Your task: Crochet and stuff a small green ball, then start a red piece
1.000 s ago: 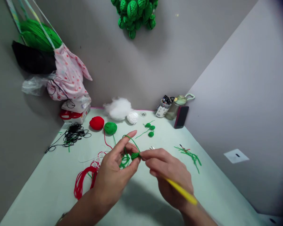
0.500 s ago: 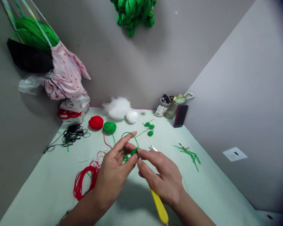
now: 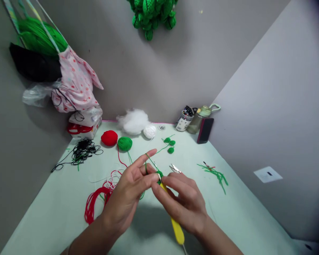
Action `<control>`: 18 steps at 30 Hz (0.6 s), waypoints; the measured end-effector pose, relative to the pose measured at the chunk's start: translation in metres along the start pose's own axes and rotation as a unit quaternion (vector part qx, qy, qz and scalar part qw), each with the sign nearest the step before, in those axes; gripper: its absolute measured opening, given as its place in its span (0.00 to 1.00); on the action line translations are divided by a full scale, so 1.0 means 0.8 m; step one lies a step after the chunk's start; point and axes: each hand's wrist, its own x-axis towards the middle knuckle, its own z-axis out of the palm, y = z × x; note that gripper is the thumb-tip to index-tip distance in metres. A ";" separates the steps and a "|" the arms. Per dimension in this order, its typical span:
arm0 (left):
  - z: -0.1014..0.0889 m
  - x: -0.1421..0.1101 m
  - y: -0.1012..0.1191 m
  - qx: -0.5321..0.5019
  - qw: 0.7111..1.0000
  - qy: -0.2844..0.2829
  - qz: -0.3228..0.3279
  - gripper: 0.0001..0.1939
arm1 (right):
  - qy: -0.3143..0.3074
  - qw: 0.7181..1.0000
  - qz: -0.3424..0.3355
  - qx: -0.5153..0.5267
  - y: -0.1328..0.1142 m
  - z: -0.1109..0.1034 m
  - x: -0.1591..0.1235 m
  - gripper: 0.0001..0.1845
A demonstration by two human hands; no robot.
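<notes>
My left hand [image 3: 127, 196] pinches a small green crocheted piece [image 3: 160, 174] between thumb and fingers, its index finger stretched out with green yarn [image 3: 149, 158] running over it. My right hand [image 3: 184, 205] grips a crochet hook with a yellow handle [image 3: 175, 226]; the metal tip points up into the green piece. Both hands hover above the pale green table [image 3: 55, 209]. Most of the green piece is hidden by my fingers.
Red yarn [image 3: 94, 203] lies loose at the left, black thread [image 3: 81, 150] farther back. Red [image 3: 109, 137], green [image 3: 124, 143] and white [image 3: 149, 131] balls, stuffing [image 3: 133, 121], small snips [image 3: 175, 168], green scraps [image 3: 215, 174], a jar [image 3: 184, 122], a bottle [image 3: 199, 118] and a phone [image 3: 205, 130] sit near the wall.
My right hand has turned the hook so its handle points toward me and its tip has gone into the green piece. The hands have dropped slightly and drawn closer together.
</notes>
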 end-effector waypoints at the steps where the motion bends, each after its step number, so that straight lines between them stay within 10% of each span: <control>1: 0.000 0.001 0.004 -0.017 1.000 -0.012 -0.021 0.35 | 0.004 1.000 -0.020 -0.005 -0.002 -0.002 0.002 0.21; 5: -0.006 0.003 0.017 -0.001 0.999 -0.030 -0.025 0.40 | 0.058 0.995 -0.079 0.020 -0.011 -0.013 0.015 0.19; 18: -0.025 0.002 0.030 0.106 0.989 -0.099 0.042 0.32 | 0.091 0.894 0.211 0.385 -0.021 -0.027 0.041 0.08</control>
